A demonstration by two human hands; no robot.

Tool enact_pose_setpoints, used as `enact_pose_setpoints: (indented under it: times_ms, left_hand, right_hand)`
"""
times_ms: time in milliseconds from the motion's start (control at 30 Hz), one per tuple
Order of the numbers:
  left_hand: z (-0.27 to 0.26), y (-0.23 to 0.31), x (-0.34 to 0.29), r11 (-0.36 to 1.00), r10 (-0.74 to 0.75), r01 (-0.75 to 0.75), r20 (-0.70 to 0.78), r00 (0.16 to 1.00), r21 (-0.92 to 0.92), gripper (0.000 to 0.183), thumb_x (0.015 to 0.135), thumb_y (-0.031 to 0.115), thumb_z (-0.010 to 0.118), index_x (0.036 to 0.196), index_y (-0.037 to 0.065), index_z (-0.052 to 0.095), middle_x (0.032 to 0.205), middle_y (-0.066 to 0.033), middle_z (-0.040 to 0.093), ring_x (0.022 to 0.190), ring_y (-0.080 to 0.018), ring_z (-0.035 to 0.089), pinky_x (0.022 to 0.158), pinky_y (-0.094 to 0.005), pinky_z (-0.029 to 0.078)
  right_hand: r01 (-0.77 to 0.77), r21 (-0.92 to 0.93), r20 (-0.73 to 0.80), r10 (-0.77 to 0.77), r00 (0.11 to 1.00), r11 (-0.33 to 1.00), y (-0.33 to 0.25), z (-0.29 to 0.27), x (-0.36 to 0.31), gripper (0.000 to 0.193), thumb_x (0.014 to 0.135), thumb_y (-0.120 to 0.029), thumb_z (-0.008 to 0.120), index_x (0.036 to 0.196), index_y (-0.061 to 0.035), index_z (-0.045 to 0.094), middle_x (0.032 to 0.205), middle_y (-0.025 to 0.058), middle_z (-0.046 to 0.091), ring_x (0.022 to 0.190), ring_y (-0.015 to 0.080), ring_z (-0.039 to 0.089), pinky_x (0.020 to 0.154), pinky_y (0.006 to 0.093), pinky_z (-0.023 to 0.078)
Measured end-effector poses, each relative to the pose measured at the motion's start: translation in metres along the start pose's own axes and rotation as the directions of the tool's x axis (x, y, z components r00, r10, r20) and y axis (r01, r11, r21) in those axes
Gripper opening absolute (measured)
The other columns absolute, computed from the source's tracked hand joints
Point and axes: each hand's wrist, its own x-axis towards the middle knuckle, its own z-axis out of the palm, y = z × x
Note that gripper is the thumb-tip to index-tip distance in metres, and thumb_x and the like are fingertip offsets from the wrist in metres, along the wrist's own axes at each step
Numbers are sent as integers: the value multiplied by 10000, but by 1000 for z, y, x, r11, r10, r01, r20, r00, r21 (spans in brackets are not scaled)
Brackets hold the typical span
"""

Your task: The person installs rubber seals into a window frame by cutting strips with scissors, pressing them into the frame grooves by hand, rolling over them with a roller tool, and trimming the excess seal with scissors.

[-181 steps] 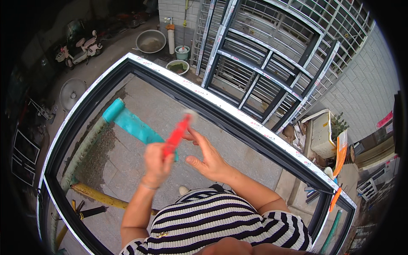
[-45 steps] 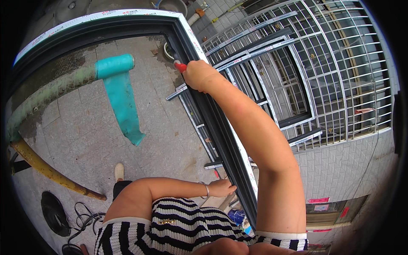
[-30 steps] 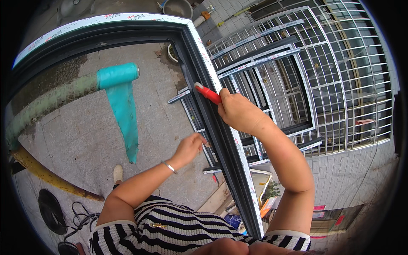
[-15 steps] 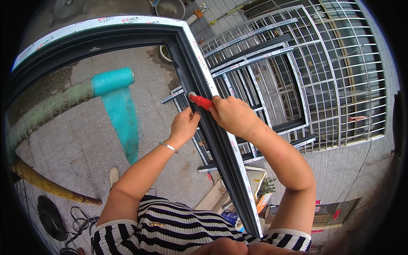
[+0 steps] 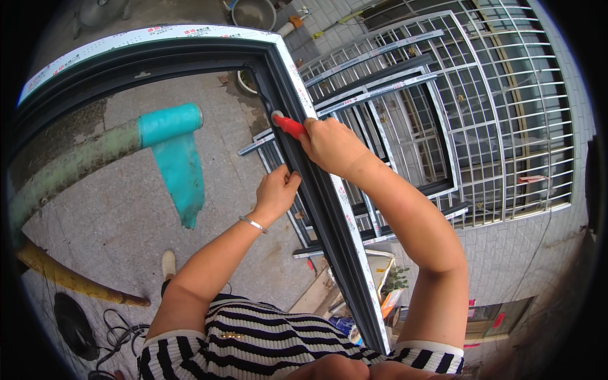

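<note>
A dark grey frame (image 5: 310, 161), its outer face covered in white printed film, runs up in front of me and bends away to the left. My right hand (image 5: 335, 147) is closed round the handle of a red-handled roller (image 5: 290, 126). The roller's pale round tip rests against the inner channel of the right-hand bar. Lower down, my left hand (image 5: 277, 190) is closed, thumb and fingers pinched at the inner edge of the same bar. Whatever sits between those fingers is hidden.
A green pipe (image 5: 82, 155) carries a turquoise wrap (image 5: 171, 123) whose loose end hangs down. Further right, more frames (image 5: 380, 95) lean against a metal window grille (image 5: 481, 126). Black cables (image 5: 120, 332) lie at lower left, and a grey basin (image 5: 253, 14) stands at the top.
My right hand and the roller have moved up and slightly left along the bar. My left hand stays nearly in place. The hanging turquoise end has shifted and looks shorter.
</note>
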Motion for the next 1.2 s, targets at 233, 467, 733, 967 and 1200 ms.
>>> enact_pose_setpoints:
  times_ms: [233, 467, 733, 967, 1200]
  left_hand:
    - [-1, 9, -2, 999, -21, 21, 4, 1000, -45, 280, 873, 257, 588, 740, 13, 566, 654, -159, 627, 634, -361, 625, 579, -442, 463]
    - [2, 4, -1, 999, -36, 36, -2, 999, -29, 286, 878, 255, 590, 739, 7, 561, 647, -155, 623, 623, -359, 618, 582, -430, 463]
    - [1, 3, -1, 999, -22, 22, 0, 1000, -48, 288, 879, 254, 590, 732, 8, 559, 641, -153, 619, 607, -346, 613, 573, -423, 461]
    - [0, 7, -2, 999, -46, 47, 16, 999, -28, 297, 876, 266, 593, 725, 13, 551, 642, -144, 622, 606, -333, 615, 576, -418, 461]
    - [-4, 8, 0, 999, -40, 40, 15, 999, -19, 297, 876, 266, 592, 723, 15, 546, 639, -131, 623, 597, -310, 612, 577, -407, 460]
  right_hand:
    - [9, 39, -15, -9, 1000, 999, 4, 0, 16, 248, 914, -186, 542, 847, 44, 606, 709, 256, 635, 723, 443, 636, 685, 496, 525]
    - [28, 35, -42, -27, 999, 999, 5, 2, 33, 258, 909, -191, 542, 853, 48, 620, 712, 260, 635, 722, 444, 634, 687, 495, 523]
    - [11, 56, -32, -9, 999, 998, 1, -1, 44, 264, 907, -199, 541, 882, 44, 639, 722, 273, 637, 732, 444, 641, 708, 491, 527]
    - [-59, 38, 26, 58, 998, 998, -4, -9, 68, 311, 908, -218, 513, 899, 41, 686, 881, 283, 670, 859, 433, 664, 807, 466, 536]
    - [-86, 73, 136, 75, 988, 994, -9, -24, 62, 321, 912, -228, 519, 939, 45, 686, 901, 273, 674, 890, 429, 659, 828, 461, 527]
